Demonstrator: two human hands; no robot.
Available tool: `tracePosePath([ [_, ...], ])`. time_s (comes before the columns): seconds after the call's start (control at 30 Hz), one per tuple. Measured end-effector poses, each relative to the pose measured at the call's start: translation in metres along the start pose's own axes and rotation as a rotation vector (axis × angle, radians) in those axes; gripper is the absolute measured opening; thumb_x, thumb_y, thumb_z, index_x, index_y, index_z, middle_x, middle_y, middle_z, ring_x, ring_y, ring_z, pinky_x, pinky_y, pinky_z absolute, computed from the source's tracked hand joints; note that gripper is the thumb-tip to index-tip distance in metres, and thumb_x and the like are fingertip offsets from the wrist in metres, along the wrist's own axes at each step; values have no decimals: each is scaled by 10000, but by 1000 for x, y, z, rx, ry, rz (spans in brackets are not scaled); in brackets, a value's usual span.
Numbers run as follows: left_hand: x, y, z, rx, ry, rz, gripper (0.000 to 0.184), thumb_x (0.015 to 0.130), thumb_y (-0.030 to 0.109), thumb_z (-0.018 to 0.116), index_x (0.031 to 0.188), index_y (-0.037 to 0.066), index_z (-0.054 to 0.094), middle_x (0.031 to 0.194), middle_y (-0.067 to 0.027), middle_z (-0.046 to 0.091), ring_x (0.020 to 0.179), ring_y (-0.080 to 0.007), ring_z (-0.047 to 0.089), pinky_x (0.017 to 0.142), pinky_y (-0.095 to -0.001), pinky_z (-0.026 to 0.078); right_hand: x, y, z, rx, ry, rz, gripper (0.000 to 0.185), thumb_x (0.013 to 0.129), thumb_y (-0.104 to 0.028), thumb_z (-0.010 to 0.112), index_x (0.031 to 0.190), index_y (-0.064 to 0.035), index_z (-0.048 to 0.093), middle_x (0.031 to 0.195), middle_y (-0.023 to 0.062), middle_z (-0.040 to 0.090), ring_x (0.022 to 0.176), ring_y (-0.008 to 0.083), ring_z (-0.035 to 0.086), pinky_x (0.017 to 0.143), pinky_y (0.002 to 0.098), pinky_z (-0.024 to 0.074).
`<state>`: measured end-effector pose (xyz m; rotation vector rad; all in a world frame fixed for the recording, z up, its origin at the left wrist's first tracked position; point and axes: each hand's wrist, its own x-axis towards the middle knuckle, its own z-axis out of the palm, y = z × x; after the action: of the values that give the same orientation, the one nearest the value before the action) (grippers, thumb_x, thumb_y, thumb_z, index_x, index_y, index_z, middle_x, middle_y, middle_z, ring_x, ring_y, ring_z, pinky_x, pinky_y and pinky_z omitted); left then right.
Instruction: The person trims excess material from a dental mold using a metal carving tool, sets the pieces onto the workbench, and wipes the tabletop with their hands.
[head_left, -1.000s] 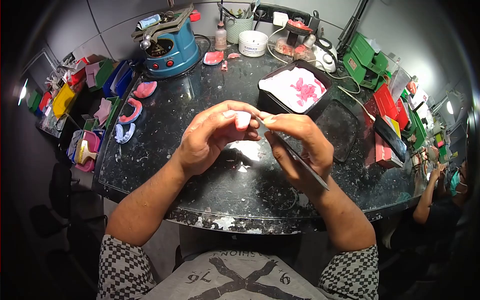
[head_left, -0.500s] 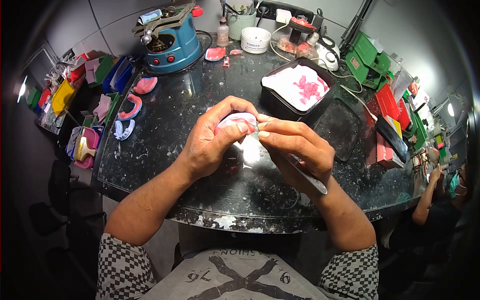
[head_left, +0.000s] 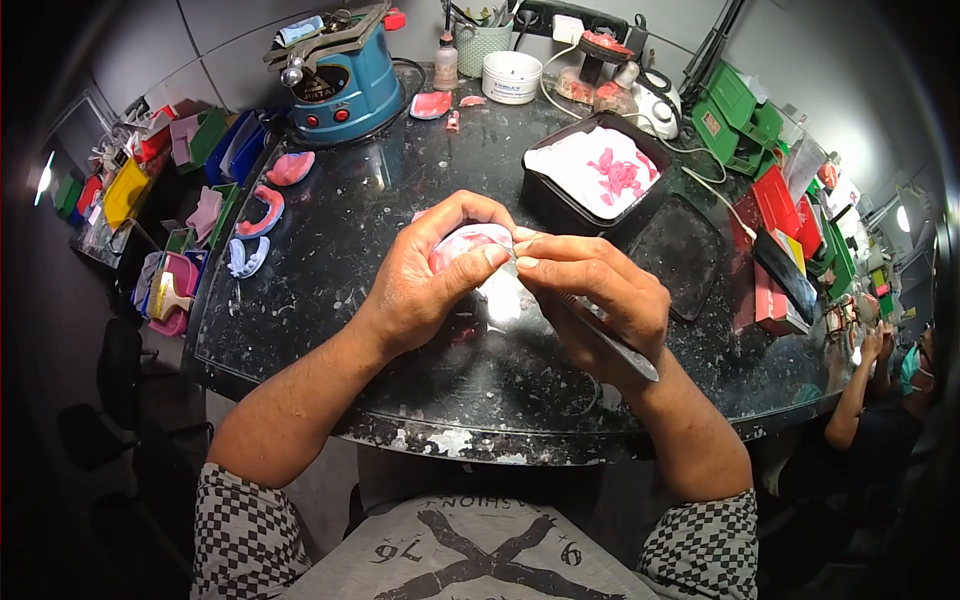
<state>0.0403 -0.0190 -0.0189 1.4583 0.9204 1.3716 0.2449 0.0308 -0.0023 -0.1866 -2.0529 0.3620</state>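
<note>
My left hand [head_left: 425, 270] is closed around a dental cast with pink wax [head_left: 462, 240], its thumb over the near side. Much of the cast is hidden by the fingers. My right hand [head_left: 605, 295] grips a metal wax carver [head_left: 625, 355] whose broad flat end sticks out below the palm toward me. The carver's working tip meets the right edge of the cast between my fingertips; its exact contact is too small to tell. Both hands are close together above the black bench [head_left: 440, 380].
A black tub [head_left: 560, 185] with white lining and pink wax scraps stands behind my right hand, its lid [head_left: 675, 255] beside it. Several casts line the left, including one with pink wax [head_left: 262, 212]. A blue machine [head_left: 345, 90] stands behind. A masked co-worker [head_left: 900, 390] sits far right.
The carver's flat end has shifted slightly right, and my left thumb has slid a little to the right along the cast. Both hands otherwise stay in place.
</note>
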Motion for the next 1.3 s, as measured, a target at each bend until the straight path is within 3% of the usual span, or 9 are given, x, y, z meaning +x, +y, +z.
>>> tracePosePath([
  [0.47, 0, -4, 6, -124, 26, -39, 386, 934, 300, 716, 1175, 27, 589, 1009, -31, 611, 866, -77, 552, 776, -233, 458, 1, -5, -4, -58, -37, -20, 294, 768, 115, 714, 1043, 10, 701, 1072, 169, 721, 971, 289, 741, 807, 346, 619],
  [0.57, 0, -4, 6, -159, 32, -47, 376, 932, 284, 719, 1175, 29, 588, 1014, -30, 611, 874, -77, 553, 778, -234, 458, 1, -7, -3, -80, -26, 15, 223, 815, 107, 756, 1006, -5, 735, 1050, 168, 738, 929, 235, 753, 779, 305, 614],
  [0.63, 0, -4, 6, -170, 31, -47, 368, 931, 274, 718, 1174, 30, 589, 1017, -30, 611, 877, -77, 553, 779, -235, 458, 1, -5, -4, -47, -35, -5, 295, 757, 114, 721, 1032, 12, 698, 1048, 160, 718, 973, 284, 739, 807, 349, 620],
  [0.87, 0, -2, 7, -206, 23, -64, 366, 918, 256, 729, 1172, 35, 588, 1018, -28, 607, 881, -78, 558, 783, -241, 464, 1, -6, -4, -24, -44, 13, 297, 750, 105, 736, 1029, 12, 698, 1052, 161, 715, 978, 278, 739, 811, 345, 621],
  [0.93, 0, -1, 8, -215, 23, -65, 369, 914, 256, 733, 1171, 35, 588, 1016, -27, 607, 882, -78, 560, 783, -242, 465, 1, -8, -4, -32, -29, 29, 220, 820, 117, 747, 1007, 3, 727, 1053, 175, 730, 947, 245, 753, 777, 304, 611],
  [1.3, 0, -8, 3, -324, 10, -95, 387, 893, 238, 758, 1176, 42, 582, 1030, -30, 620, 928, -91, 591, 828, -253, 489, 0, -9, -3, -57, -58, 33, 204, 825, 119, 739, 994, 7, 713, 1043, 162, 716, 1019, 275, 747, 844, 327, 616],
])
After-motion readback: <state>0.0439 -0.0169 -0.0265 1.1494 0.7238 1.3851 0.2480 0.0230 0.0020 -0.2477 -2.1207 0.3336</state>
